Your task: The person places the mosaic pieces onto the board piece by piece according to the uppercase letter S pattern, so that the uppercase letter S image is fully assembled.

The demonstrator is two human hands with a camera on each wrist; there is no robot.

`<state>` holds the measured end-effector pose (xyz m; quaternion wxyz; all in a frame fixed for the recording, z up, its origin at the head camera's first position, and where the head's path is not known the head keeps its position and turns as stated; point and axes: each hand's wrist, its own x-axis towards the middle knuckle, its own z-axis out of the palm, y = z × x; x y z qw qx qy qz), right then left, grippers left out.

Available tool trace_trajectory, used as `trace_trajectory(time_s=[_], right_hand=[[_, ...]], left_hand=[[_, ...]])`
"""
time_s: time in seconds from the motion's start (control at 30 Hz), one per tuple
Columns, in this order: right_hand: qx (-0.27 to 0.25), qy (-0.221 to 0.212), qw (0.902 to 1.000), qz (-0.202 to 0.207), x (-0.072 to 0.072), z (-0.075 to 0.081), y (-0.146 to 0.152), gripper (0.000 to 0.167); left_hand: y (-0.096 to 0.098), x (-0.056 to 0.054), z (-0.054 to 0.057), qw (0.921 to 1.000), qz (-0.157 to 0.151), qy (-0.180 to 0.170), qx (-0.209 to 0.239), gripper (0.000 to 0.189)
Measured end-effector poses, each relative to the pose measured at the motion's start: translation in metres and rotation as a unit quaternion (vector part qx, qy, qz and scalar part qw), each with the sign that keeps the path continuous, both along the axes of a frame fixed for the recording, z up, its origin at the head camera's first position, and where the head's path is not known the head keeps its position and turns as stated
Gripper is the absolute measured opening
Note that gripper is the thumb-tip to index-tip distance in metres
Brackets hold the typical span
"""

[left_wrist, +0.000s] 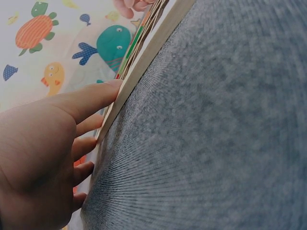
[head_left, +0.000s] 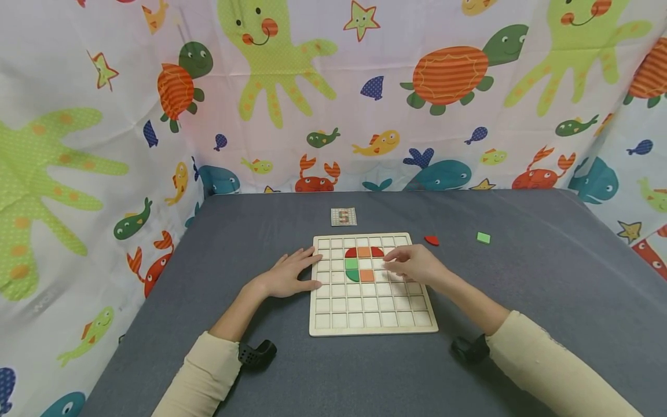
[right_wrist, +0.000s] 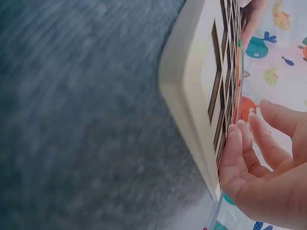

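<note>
Around the back and sides hung a white curtain (head_left: 333, 104) printed with turtles, crabs, whales and fish. In front of it spread a grey table (head_left: 245, 237), with a person's two cream sleeves (head_left: 552, 362) reaching over it. A pale wooden board (head_left: 354, 319), divided into square cells, lay flat on the table between the hands.

The left hand (head_left: 283, 277) rested at the board's left edge, fingers straight and spread, thumb touching the rim, gripping nothing. The right hand (head_left: 417, 264) was over the right part of the board, fingers loosely bent with a gap between thumb and forefinger; I could see nothing held there. Each wrist wore a black band (head_left: 257, 354).

Just beyond the board's far edge lay a small card (head_left: 343, 217) bearing a coloured pattern on a grid.

Smallest were the coloured pieces. In one row of the board sat a red rounded piece (head_left: 351, 253), an orange square (head_left: 363, 252) and another red rounded piece. Below the left red one came a light green square (head_left: 351, 263), then a dark green rounded piece (head_left: 352, 275) with a second orange square beside it. Off the board, a red piece (head_left: 431, 240) lay near its far right corner, and a light green tile (head_left: 483, 238) farther right.
</note>
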<state>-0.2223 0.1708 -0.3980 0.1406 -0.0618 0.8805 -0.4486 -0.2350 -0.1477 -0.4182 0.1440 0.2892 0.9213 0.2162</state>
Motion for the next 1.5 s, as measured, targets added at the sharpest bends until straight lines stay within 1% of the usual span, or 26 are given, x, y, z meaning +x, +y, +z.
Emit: trace_trajectory(time_s=[0.13,0.3,0.47,0.63,0.8,0.93,1.13,1.3,1.5], right_hand=[[-0.002,0.000,1.0000,0.006,-0.001,0.000,0.007,0.030],[-0.014,-0.007,0.9999,0.006,-0.001,0.005,0.019,0.036],[-0.058,-0.024,0.9980,-0.004,-0.002,0.010,0.033,0.044],[-0.094,-0.032,0.9951,-0.006,-0.003,0.011,0.046,0.050],[-0.116,-0.045,0.9922,-0.012,-0.005,0.011,0.057,0.049],[-0.121,-0.049,0.9911,-0.024,-0.008,0.010,0.065,0.048],[-0.135,-0.046,0.9886,-0.047,-0.013,0.006,0.080,0.054],[-0.132,-0.046,0.9870,-0.078,-0.019,0.003,0.089,0.057],[-0.148,-0.037,0.9821,-0.110,-0.028,-0.002,0.095,0.059]], left_hand=[[0.000,0.000,0.001,1.0000,0.001,0.000,-0.002,0.073],[0.000,0.001,0.001,1.0000,0.001,0.000,-0.005,0.073],[-0.002,0.001,0.002,1.0000,-0.002,0.004,0.000,0.072],[-0.002,0.002,0.003,1.0000,-0.004,0.005,0.005,0.071],[-0.002,0.003,0.003,1.0000,-0.001,0.001,0.003,0.071],[-0.001,0.003,0.003,1.0000,0.001,0.001,0.002,0.071],[0.001,0.002,0.002,1.0000,0.003,-0.001,0.000,0.071],[0.001,0.002,0.002,1.0000,0.005,-0.002,-0.002,0.072],[0.001,0.002,0.001,1.0000,0.007,-0.003,0.000,0.072]])
